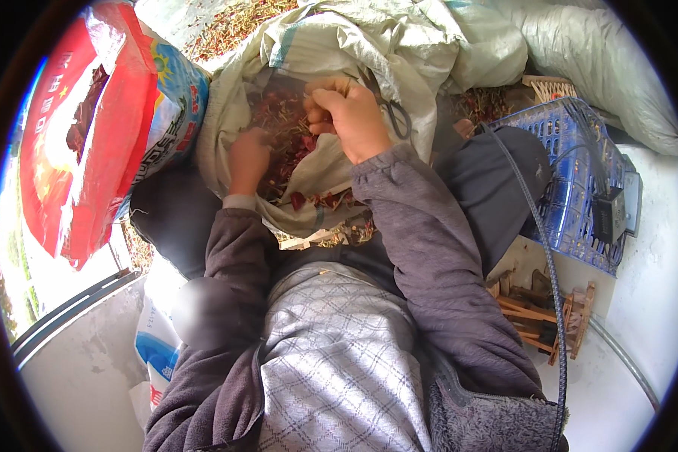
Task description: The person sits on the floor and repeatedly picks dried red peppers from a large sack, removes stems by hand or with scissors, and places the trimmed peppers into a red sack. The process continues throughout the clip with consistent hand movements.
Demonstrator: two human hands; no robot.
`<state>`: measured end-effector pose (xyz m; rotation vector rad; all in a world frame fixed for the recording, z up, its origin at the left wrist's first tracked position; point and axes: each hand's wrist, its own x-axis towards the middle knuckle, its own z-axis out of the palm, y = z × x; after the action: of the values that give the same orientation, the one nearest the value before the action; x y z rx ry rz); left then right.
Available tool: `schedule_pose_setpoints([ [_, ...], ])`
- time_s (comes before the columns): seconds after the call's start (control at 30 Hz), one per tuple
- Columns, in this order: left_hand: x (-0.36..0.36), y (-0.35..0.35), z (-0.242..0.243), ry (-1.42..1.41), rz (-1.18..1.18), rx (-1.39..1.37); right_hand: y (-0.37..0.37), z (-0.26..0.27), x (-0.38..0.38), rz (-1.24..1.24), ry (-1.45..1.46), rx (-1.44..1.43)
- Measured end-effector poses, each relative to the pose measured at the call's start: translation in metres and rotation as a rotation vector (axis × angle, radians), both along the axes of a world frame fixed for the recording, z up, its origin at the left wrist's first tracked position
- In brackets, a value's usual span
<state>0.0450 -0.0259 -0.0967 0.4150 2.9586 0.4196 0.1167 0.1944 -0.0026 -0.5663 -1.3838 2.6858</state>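
Note:
A white woven sack (226,107) lies rolled down between my knees, with dried red chilies and stems (282,164) inside it. My left hand (250,158) is blurred at the left side of the opening, low over the chilies; whether it holds anything is not clear. Above the sack's middle, my right hand (353,116) has its fingers curled and the thumb against the forefinger, near a thin stem-like bit. What lies between those fingertips is too small to tell. Dark-handled scissors (398,116) rest on the sack's cloth just right of my right hand.
A red and blue printed bag (130,113) with dark dried pieces stands at left. Stems and chilies (231,28) are heaped behind the sack. At right are a blue plastic basket (576,175), a black box with cables (608,214), a wooden rack (542,316) and a hanging cord (542,243).

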Motion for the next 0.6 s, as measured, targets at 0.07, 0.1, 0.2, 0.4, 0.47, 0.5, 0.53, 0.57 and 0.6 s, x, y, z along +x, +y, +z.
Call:
schedule_pose_setpoints([
  [0.07,0.001,0.001,0.006,-0.032,0.023,0.121,0.001,-0.012,-0.001,0.051,-0.084,0.166],
  [0.1,0.002,0.001,0.009,-0.023,0.018,0.207,0.001,-0.018,-0.001,0.087,-0.124,0.258],
  [0.2,0.005,0.005,0.024,-0.061,0.049,0.425,-0.002,-0.031,-0.001,0.159,-0.169,0.65],
  [0.4,0.032,0.017,0.058,-0.124,-0.121,0.672,-0.016,-0.029,0.002,0.364,-0.13,1.074],
  [0.47,0.037,0.017,0.066,-0.175,-0.12,0.729,-0.018,-0.025,0.003,0.4,-0.074,1.079],
  [0.5,0.038,0.016,0.069,-0.19,-0.112,0.751,-0.019,-0.022,0.004,0.4,-0.015,1.069],
  [0.53,0.039,0.015,0.071,-0.204,-0.12,0.788,-0.02,-0.021,0.005,0.404,0.032,1.062],
  [0.57,0.038,0.014,0.072,-0.195,-0.099,0.776,-0.021,-0.02,0.006,0.435,0.065,1.118],
  [0.6,0.037,0.013,0.073,-0.185,-0.095,0.779,-0.022,-0.019,0.007,0.47,0.084,1.177],
])
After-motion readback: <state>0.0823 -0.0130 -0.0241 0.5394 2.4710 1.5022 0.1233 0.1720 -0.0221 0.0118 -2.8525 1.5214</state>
